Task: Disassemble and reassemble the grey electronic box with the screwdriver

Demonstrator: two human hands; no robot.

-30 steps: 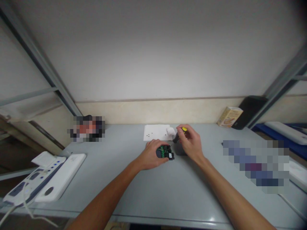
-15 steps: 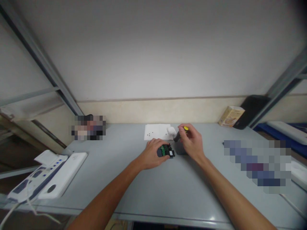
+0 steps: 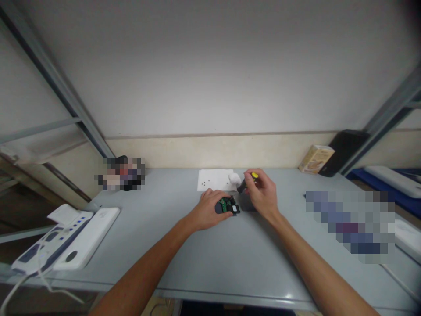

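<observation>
While the left hand (image 3: pixel 210 210) clasps a small green circuit board (image 3: pixel 226 205) across its left end, the right hand (image 3: pixel 263 195) grips a tilted dark screwdriver (image 3: pixel 242 186) with a yellow end, shaft slanting down toward the board; tip contact too small to tell. Board sits near the middle of the grey desk (image 3: pixel 210 259), just on the near side of a white paper (image 3: pixel 213 177) bearing small dark specks, with a white wad (image 3: pixel 234 178) at the paper's right end. Dark flat piece (image 3: pixel 246 203) just right of the board, partly hidden behind the right hand; yellowish box (image 3: pixel 316 159) well apart, far right.
</observation>
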